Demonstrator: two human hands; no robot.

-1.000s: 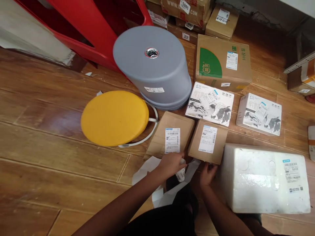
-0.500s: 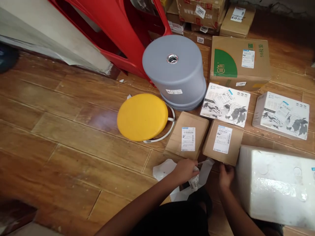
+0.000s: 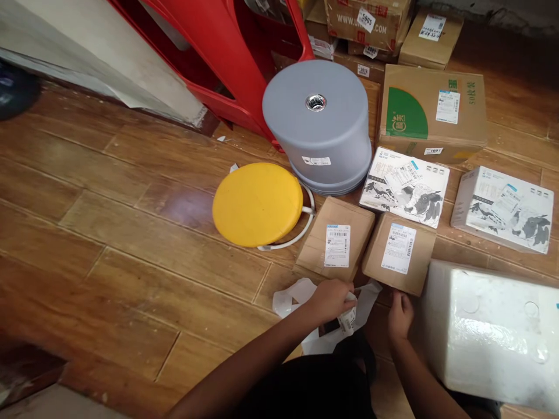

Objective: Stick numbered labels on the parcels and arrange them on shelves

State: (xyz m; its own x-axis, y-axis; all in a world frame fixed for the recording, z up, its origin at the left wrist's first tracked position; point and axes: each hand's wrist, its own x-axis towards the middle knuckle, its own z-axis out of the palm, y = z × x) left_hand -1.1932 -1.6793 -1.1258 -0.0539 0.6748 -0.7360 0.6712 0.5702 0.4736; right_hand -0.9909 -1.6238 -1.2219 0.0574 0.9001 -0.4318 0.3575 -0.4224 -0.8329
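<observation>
My left hand is closed around a small roll of labels with printed codes. White backing strip trails from the roll on both sides and loops over the floor. My right hand is closed, fingertips pressed together at the lower edge of a brown carton; whatever they pinch is hidden. That carton has a white shipping label on top. A second brown carton, also with a shipping label, lies to its left, just beyond my left hand.
A white foam box stands at right. Behind are two cow-print boxes, a green-marked carton and a grey plastic stool. A yellow round-seat stool and red plastic furniture are at left.
The view has shifted slightly, so the boxes and stools sit a little further right. Both hands stay almost where they were, the left still on the label roll.
</observation>
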